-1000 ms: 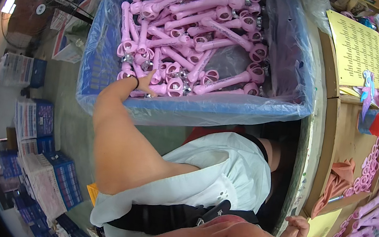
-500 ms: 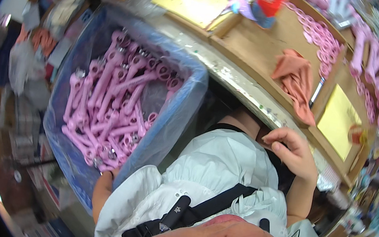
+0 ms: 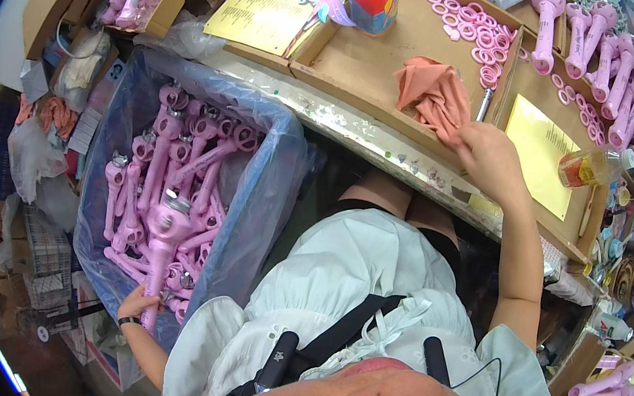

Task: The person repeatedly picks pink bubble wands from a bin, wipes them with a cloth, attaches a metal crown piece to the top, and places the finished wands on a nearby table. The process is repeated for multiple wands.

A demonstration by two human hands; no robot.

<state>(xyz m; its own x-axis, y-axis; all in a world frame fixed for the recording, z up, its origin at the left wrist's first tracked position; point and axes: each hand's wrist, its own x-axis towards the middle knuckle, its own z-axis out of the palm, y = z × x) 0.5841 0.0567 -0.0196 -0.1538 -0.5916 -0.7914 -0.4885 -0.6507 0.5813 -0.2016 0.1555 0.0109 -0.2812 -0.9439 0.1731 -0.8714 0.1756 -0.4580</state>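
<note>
Pink wand (image 3: pixel 168 231), rounded head, silvery tip, straight slim handle, lower end gripped in left hand (image 3: pixel 138 304), crumpled orange cloth (image 3: pixel 433 94), edge pinched in right hand (image 3: pixel 492 158)

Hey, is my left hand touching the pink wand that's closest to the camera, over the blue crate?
Touching. The head view shows your left hand gripping the lower handle of the pink wand, with no gap.

Pink wand (image 3: pixel 169 229) in left hand (image 3: pixel 138 304)
</note>
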